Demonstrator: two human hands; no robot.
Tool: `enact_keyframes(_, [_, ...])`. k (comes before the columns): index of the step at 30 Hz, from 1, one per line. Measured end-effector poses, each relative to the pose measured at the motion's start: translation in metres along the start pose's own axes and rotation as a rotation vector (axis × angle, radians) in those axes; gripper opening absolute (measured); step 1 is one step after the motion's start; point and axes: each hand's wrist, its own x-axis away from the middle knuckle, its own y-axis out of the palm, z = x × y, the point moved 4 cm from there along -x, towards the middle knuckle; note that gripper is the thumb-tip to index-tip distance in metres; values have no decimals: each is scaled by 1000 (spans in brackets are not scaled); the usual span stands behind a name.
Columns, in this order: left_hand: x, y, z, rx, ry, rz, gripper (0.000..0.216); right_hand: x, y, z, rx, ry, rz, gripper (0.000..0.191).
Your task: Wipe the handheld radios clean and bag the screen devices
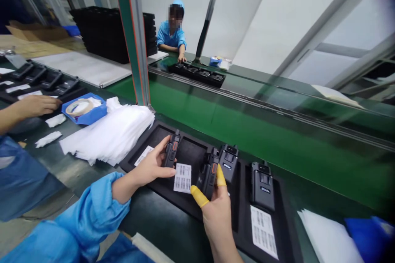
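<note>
My left hand (pixel 151 167) grips a black two-way radio (pixel 171 153) by its sides, over the left part of a black foam tray (pixel 193 146). The radio stands on edge, an orange-ringed button facing me. In my right hand (pixel 216 207), yellow covers on thumb and forefinger, is a second black radio (pixel 212 174), also edge-on. Between the hands lies a white barcode label sheet (pixel 183 177). Two more radios, one close behind my right hand (pixel 228 160) and one farther right (pixel 262 187), rest in the tray. Below the latter is another label sheet (pixel 263 230).
White sheets or bags (pixel 111 133) are piled left of the tray, beside a blue bin (pixel 84 109) with a tape roll. A co-worker's hand (pixel 40 105) is at the far left. Across the green divider (pixel 216 109), another person (pixel 173 33) reaches to a tray. White sheets (pixel 328 236) lie at right.
</note>
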Motion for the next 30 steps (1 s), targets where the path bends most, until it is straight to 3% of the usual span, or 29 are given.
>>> enact_keyframes(9, [5, 1, 3, 93, 9, -12, 99, 3, -1, 4, -6, 3, 3, 94])
enact_keyframes(12, [6, 1, 4, 311, -73, 19, 80, 3, 1, 2, -166, 95, 41, 77])
enact_keyframes(15, [4, 0, 3, 540, -225, 58, 53, 4, 2, 2, -351, 303, 105, 60])
enact_keyframes(18, [1, -5, 0, 689, -329, 111, 59, 5, 4, 0, -412, 427, 89, 42])
enact_keyframes(22, [-1, -10, -4, 783, -356, 123, 60, 4, 2, -4, -418, 437, 97, 25])
enact_keyframes(27, [1, -9, 0, 776, -293, -2, 42, 6, 1, -13, -391, 447, 54, 29])
enact_keyframes(30, [5, -7, 5, 731, -270, -8, 37, 7, 2, -14, -372, 412, 15, 35])
